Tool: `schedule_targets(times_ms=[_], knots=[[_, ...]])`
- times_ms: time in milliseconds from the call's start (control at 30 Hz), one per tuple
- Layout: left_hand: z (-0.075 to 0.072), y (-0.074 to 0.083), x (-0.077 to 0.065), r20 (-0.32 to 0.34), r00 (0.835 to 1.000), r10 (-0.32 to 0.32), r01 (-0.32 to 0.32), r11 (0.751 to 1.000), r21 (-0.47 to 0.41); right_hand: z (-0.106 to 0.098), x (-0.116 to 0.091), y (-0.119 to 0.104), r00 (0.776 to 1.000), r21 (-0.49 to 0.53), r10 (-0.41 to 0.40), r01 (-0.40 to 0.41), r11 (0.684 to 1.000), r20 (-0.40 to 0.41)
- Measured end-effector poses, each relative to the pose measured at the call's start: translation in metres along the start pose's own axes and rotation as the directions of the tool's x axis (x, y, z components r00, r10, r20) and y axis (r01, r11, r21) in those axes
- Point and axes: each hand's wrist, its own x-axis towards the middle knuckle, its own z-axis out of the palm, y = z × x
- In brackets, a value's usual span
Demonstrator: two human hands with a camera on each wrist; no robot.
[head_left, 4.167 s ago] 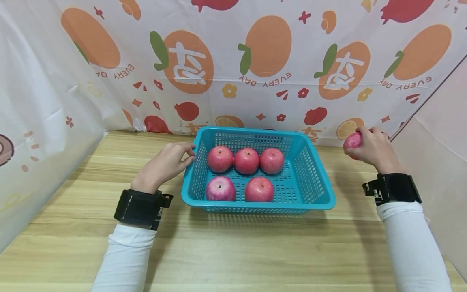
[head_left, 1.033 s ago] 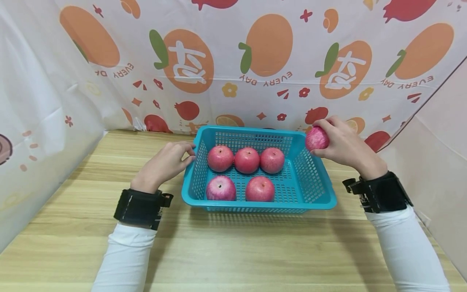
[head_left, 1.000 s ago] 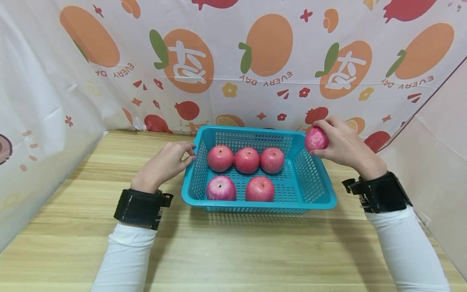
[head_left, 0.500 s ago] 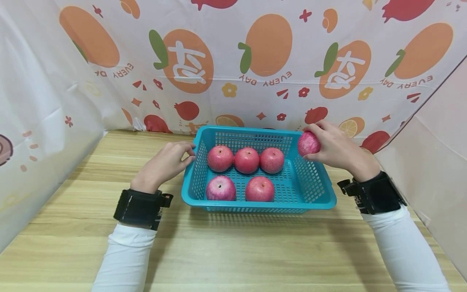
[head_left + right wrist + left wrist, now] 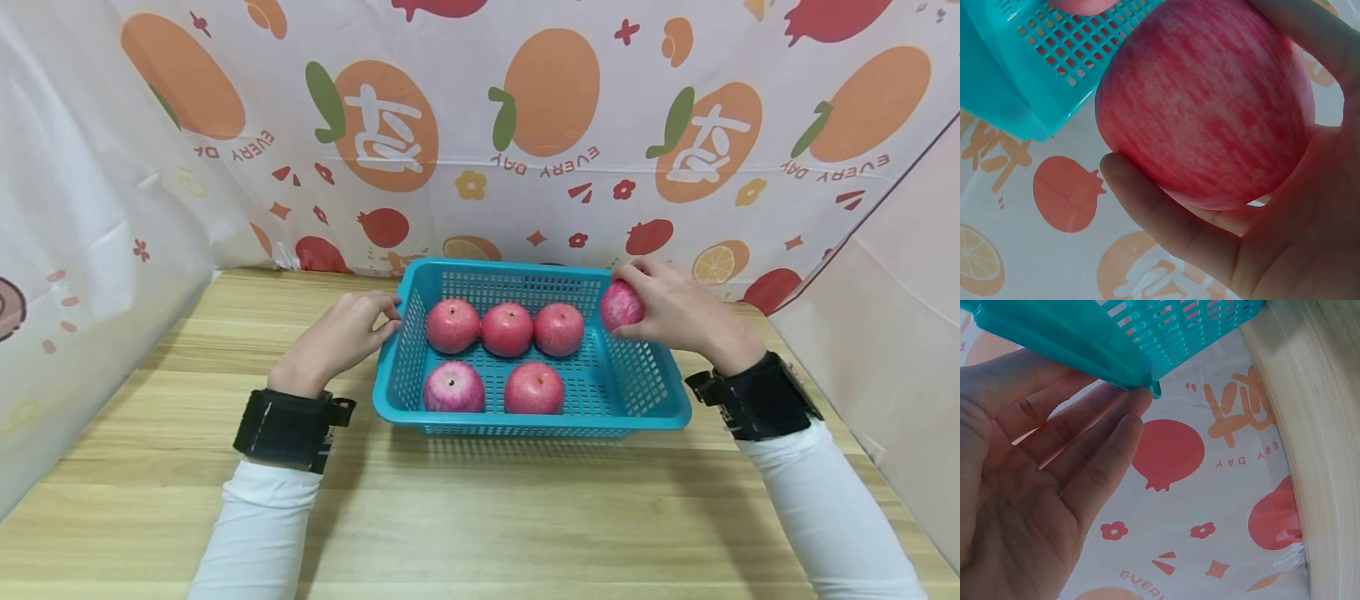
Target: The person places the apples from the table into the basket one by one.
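Note:
In the head view, my right hand (image 5: 678, 315) grips a streaked pink-red apple (image 5: 622, 306) over the right end of a turquoise plastic basket (image 5: 532, 421). The right wrist view shows this apple (image 5: 1210, 106) large, with thumb and fingers spread around its sides. Inside the basket, three red apples (image 5: 507, 330) make a back row. In front of them sit a paler, purple-streaked apple (image 5: 453, 387) and another red apple (image 5: 534, 388). My left hand (image 5: 337, 337) is at the basket's left rim; its fairly straight fingers (image 5: 1100, 465) reach the rim in the left wrist view.
The basket stands on a light wooden table (image 5: 480, 517). Close behind it hangs a white fruit-printed curtain (image 5: 480, 208), and a pale wall (image 5: 900, 333) rises on the right. Black bands (image 5: 288, 429) wrap both wrists.
My right hand has carried its apple leftward from beyond the basket's right side to above the basket's right end, lowering it slightly in the last second. The left hand and the other apples stay put.

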Motion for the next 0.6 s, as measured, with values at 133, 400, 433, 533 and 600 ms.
schedule_targets(times_ms=[133, 400, 433, 533, 600], knots=[[0.000, 0.000, 0.000, 0.002, 1.000, -0.004, 0.004, 1.000, 0.000, 0.004, 0.001, -0.001, 1.000, -0.019, -0.011, 0.011, 1.000, 0.015], [0.000, 0.000, 0.000, 0.000, 1.000, 0.000, 0.000, 1.000, -0.001, 0.013, 0.004, -0.002, 0.998, -0.010, -0.023, 0.024, 1.000, 0.067], [0.000, 0.000, 0.000, 0.000, 1.000, 0.001, -0.001, 1.000, -0.002, 0.014, 0.004, -0.003, 0.997, -0.013, -0.023, 0.024, 1.000, 0.080], [0.000, 0.000, 0.000, 0.000, 1.000, 0.002, -0.002, 1.000, 0.000, 0.018, 0.005, -0.004, 0.992, -0.031, -0.026, 0.030, 0.999, 0.121], [0.000, 0.000, 0.000, 0.002, 1.000, 0.001, -0.001, 1.000, -0.002, 0.020, 0.006, -0.005, 0.990, -0.043, -0.032, 0.038, 0.998, 0.138]])
